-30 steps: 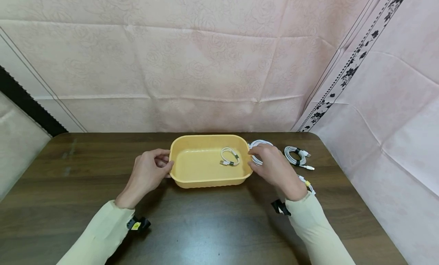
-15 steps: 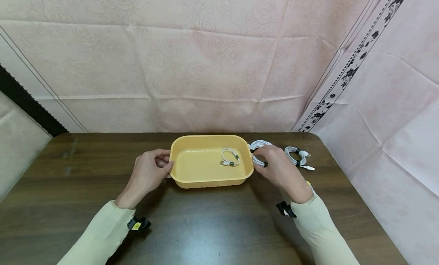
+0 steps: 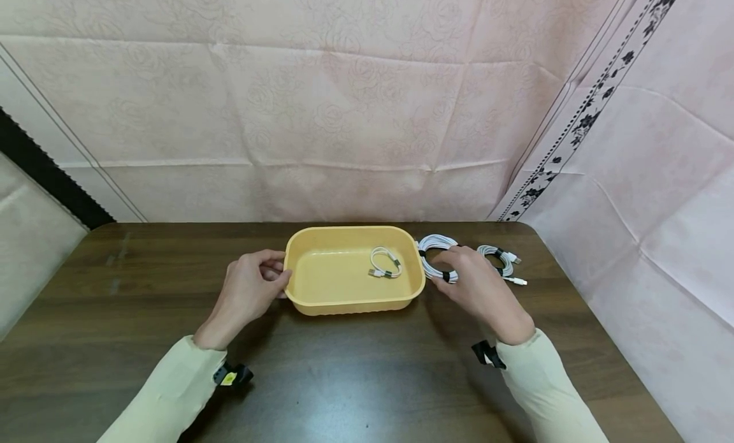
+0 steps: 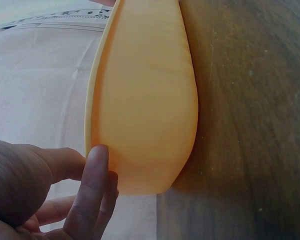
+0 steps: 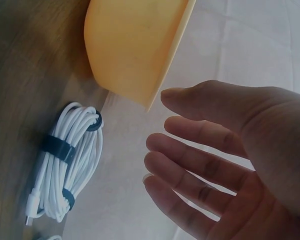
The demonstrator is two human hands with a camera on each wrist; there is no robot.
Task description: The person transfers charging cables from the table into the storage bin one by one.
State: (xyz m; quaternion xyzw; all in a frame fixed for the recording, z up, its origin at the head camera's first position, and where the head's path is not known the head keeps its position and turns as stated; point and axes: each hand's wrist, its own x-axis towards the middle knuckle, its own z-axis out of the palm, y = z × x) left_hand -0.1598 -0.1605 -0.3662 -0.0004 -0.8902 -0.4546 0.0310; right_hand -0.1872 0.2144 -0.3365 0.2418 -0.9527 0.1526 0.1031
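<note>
A yellow plastic bin (image 3: 344,306) sits near the table's back edge. In it lies a small looped white USB cable (image 3: 386,272). My left hand (image 3: 252,283) holds the bin's left end, thumb and fingertips at the rim; in the left wrist view the left hand (image 4: 55,185) has digits against the outer wall. My right hand (image 3: 478,290) hovers just right of the bin, over a coiled white cable (image 3: 437,241) with black ties. In the right wrist view my right hand (image 5: 210,155) has its fingers spread and holds nothing; a tied white cable coil (image 5: 72,165) lies below.
Another coiled white cable (image 3: 504,259) with its plugs showing lies farther right, partly behind the right hand. The brown wooden table (image 3: 344,379) ends at a pale patterned cloth (image 3: 321,111) behind and at the right.
My right hand has let go of the bin's right end and moved right and slightly toward me, uncovering more of the nearest cable coil. The left hand and the bin stay in place.
</note>
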